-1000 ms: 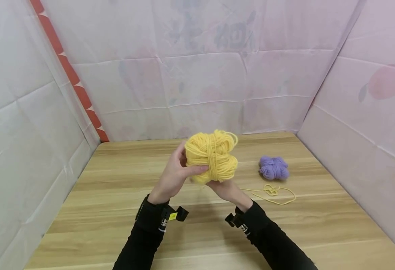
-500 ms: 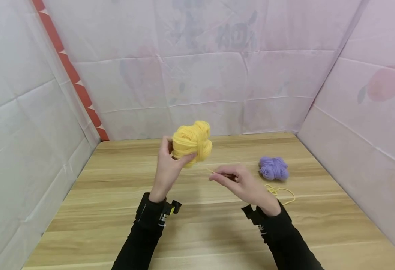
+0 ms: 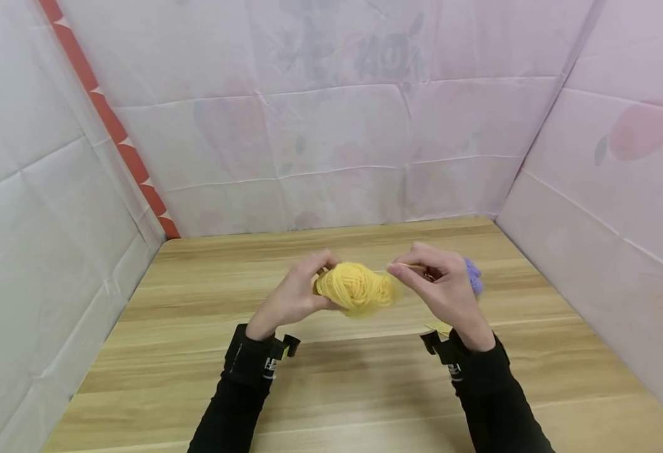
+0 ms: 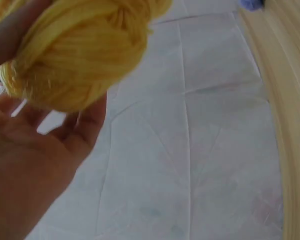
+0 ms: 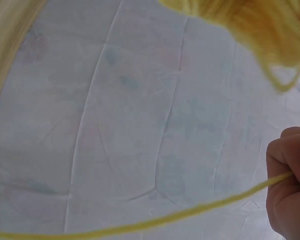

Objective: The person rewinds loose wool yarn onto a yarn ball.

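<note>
A skein of yellow yarn (image 3: 356, 288) is held above the table by my left hand (image 3: 293, 292), thumb on the near side and fingers behind. From the left wrist, the same skein (image 4: 85, 55) shows its wound strands close up, the thumb lying across it. My right hand (image 3: 444, 283) is just right of the skein and pinches a strand of yellow yarn between thumb and fingertips. In the right wrist view that strand (image 5: 155, 221) runs leftward from the curled fingers, and a small loop hangs from the skein's lower edge.
On the wooden table (image 3: 331, 402), a purple skein (image 3: 474, 277) lies partly hidden behind my right hand. Loose yellow yarn (image 3: 440, 328) lies there too, mostly covered by the right wrist. Pale printed sheets (image 3: 331, 138) enclose the back and sides.
My right hand came off the yellow skein with a strand pinched, then rose and moved right. My left hand shifted left, then back right and lower, turning the skein.
</note>
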`<state>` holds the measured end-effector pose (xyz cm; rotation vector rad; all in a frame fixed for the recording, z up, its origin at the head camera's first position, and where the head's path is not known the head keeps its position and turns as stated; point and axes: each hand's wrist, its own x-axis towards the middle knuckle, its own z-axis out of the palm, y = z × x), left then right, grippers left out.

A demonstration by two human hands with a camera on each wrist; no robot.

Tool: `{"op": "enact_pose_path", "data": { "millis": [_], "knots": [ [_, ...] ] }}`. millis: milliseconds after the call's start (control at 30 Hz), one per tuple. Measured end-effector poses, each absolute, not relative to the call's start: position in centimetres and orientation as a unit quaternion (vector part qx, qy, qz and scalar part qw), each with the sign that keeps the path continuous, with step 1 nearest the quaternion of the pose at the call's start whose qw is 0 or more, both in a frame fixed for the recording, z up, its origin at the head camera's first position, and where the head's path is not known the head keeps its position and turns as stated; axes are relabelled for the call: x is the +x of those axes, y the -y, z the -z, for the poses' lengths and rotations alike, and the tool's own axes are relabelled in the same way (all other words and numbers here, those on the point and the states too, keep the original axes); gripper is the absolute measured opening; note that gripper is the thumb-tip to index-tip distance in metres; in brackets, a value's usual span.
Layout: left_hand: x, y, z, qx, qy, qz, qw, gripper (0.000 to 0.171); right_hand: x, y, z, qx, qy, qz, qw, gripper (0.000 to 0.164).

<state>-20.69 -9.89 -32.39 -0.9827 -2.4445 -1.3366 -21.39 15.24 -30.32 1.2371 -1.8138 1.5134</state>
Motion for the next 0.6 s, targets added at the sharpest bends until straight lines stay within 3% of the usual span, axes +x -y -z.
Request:
{"op": "enact_pose_path", "data": {
  "millis": [133,233,400,600],
  "knots": [
    [-20.5,10.0,32.4,-0.377,0.783,0.493,0.046,0.050,-21.7,-14.8,30.7,0.433,0.657,-0.567,0.244,0.022],
    [-20.3,10.2,32.3,-0.383,0.755,0.532,0.021,0.051,-22.0,-14.0,31.2,0.433,0.653,-0.581,0.221,0.019],
    [-20.1,10.5,32.2,-0.380,0.707,0.596,0.018,0.055,-22.2,-12.5,32.5,0.406,0.688,-0.580,0.160,0.009],
    [-19.7,10.6,31.7,-0.330,0.654,0.681,0.005,0.062,-22.2,-11.0,34.1,0.359,0.754,-0.526,0.158,0.009]
  ]
}}
